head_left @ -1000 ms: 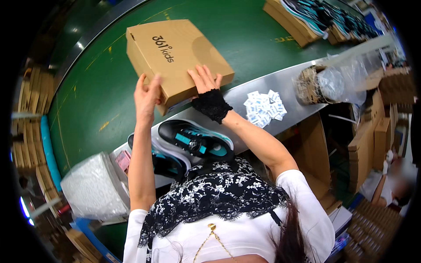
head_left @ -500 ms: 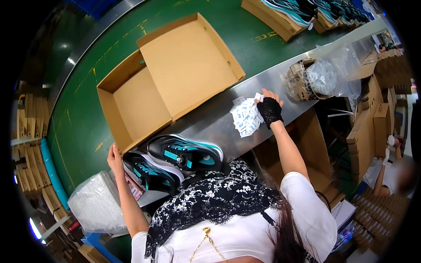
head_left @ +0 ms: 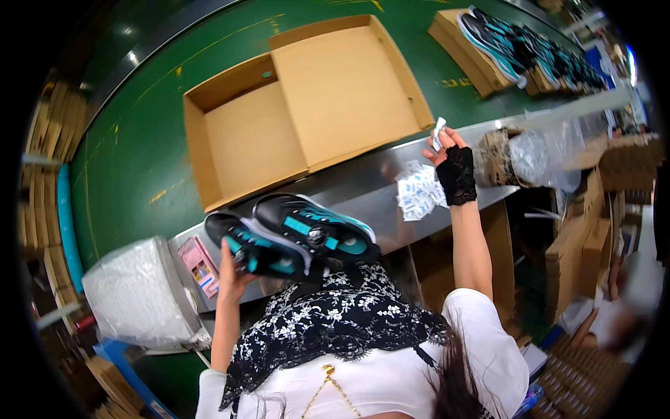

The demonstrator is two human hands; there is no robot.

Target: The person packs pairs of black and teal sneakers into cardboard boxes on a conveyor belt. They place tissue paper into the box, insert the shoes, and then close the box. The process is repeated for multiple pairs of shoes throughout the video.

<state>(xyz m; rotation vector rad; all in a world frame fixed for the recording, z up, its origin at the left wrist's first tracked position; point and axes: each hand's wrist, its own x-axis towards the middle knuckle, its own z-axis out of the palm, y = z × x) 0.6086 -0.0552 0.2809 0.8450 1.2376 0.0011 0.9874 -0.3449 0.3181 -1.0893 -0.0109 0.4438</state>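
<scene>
My left hand (head_left: 232, 274) grips the outer side of the left-hand sneaker (head_left: 255, 250), a black and teal shoe; part of the hand is hidden by it. Right beside it rests the matching sneaker (head_left: 317, 227), both at the metal edge close to my body. In a black lace fingerless glove, my right hand (head_left: 455, 164) pinches a small white packet (head_left: 438, 133) between thumb and fingers. Just below that hand lies a heap of white packets with blue print (head_left: 417, 192). Beyond the shoes stands an open cardboard shoebox (head_left: 244, 133), its lid folded back to the right.
At far right, several more sneakers (head_left: 488, 49) sit on cardboard boxes on the green belt (head_left: 139, 160). A carton with clear plastic bags (head_left: 523, 157) stands right of the packets. On the left are a plastic-wrapped stack (head_left: 139, 293) and a pink card (head_left: 199, 265). A person works at far right.
My left hand has left the shoebox corner and taken hold of the left-hand sneaker. My right hand has lifted a white packet off the heap. The view has shifted.
</scene>
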